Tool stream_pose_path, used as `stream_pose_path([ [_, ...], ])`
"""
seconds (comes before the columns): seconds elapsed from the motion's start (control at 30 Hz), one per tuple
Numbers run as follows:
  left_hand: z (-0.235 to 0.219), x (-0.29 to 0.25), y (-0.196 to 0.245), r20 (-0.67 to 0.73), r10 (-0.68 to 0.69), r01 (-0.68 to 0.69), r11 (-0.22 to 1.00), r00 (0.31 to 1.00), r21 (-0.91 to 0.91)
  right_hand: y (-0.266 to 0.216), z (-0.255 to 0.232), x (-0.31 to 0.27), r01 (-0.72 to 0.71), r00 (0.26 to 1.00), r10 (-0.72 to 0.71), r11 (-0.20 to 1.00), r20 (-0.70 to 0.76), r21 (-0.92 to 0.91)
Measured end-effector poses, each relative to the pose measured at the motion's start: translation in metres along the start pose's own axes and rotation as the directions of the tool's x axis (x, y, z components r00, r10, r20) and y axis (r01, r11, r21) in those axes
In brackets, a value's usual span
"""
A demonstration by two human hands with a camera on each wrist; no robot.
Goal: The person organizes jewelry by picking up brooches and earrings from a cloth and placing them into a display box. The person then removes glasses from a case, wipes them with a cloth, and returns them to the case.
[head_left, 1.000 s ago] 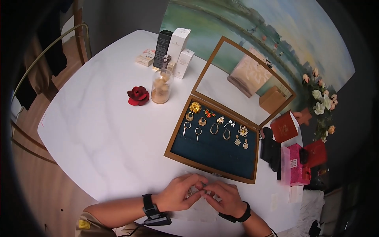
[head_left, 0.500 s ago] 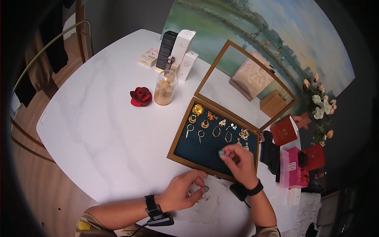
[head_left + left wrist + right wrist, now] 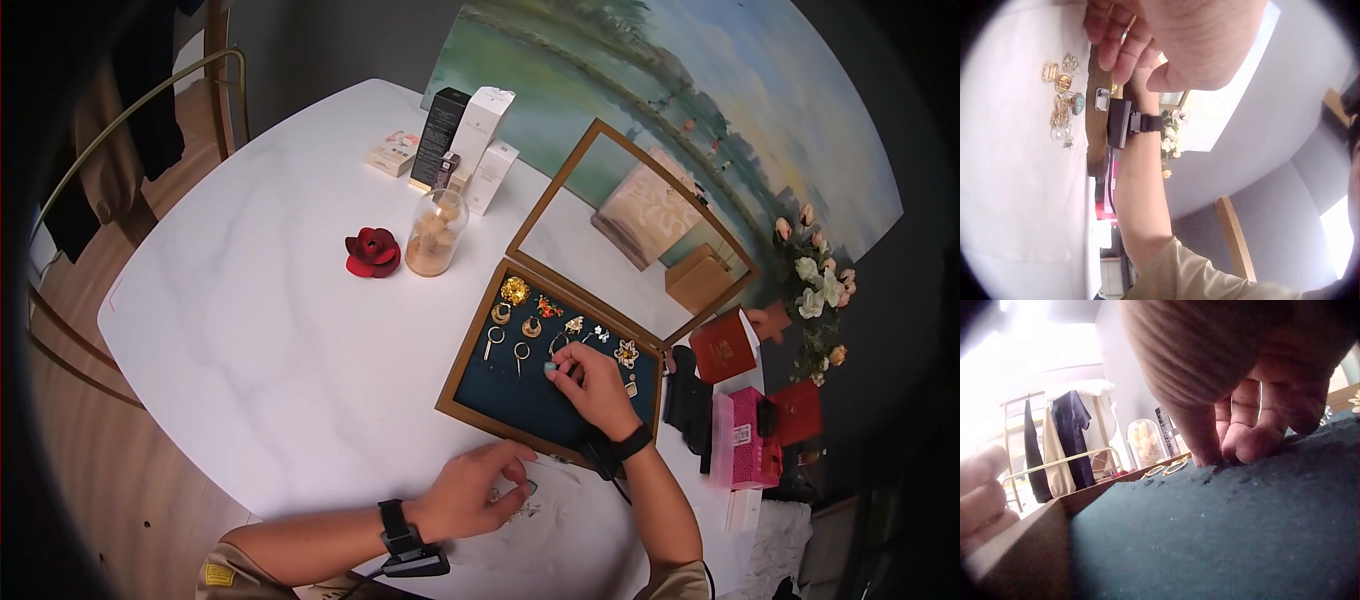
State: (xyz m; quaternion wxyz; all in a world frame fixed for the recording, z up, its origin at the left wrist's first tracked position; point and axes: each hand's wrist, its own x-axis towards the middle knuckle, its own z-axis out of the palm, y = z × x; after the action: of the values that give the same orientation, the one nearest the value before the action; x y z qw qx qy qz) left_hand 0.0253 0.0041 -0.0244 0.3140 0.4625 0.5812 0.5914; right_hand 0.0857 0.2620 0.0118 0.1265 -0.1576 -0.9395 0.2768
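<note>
My right hand (image 3: 597,390) pinches a small turquoise-stone earring (image 3: 550,369) between thumb and fingers over the teal lining (image 3: 500,395) of an open wooden jewelry case. In the right wrist view its fingertips (image 3: 1254,447) are right at the fabric and hide the earring. Several gold earrings (image 3: 521,353) sit in rows on the lining. My left hand (image 3: 470,495) hovers near the case's front edge, fingers loosely bent, nothing seen in its grasp. Beside it on a white sheet (image 3: 570,530) lies a small jewelry pile (image 3: 1060,112), including another turquoise-stone piece (image 3: 1077,104).
The case's glass lid (image 3: 600,230) is raised behind it. To the left stand a red flower (image 3: 373,253), a clear dome (image 3: 437,230) and several cosmetic boxes (image 3: 480,125). Right of the case are a red box (image 3: 722,347) and a pink box (image 3: 738,435).
My right hand has left my left hand with the turquoise earring, moved forward over the case and come down at the lining. The left hand has stayed near the jewelry pile.
</note>
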Motion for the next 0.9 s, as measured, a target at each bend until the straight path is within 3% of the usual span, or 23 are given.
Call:
stream_pose_path([
  [0.53,0.002,0.001,-0.002,0.017,0.01,-0.011,0.999,1.0,0.034,0.001,-0.001,0.001,-0.032,0.999,0.031,0.999,-0.026,-0.014],
  [0.8,-0.006,0.002,0.008,0.061,-0.124,0.122,0.992,0.99,0.036,-0.01,-0.012,-0.005,-0.002,0.998,0.0,0.999,-0.055,-0.036],
  [0.9,-0.002,0.001,-0.001,0.019,-0.048,0.048,0.999,0.999,-0.006,-0.017,-0.025,-0.015,-0.031,0.997,0.031,1.0,-0.074,0.002],
])
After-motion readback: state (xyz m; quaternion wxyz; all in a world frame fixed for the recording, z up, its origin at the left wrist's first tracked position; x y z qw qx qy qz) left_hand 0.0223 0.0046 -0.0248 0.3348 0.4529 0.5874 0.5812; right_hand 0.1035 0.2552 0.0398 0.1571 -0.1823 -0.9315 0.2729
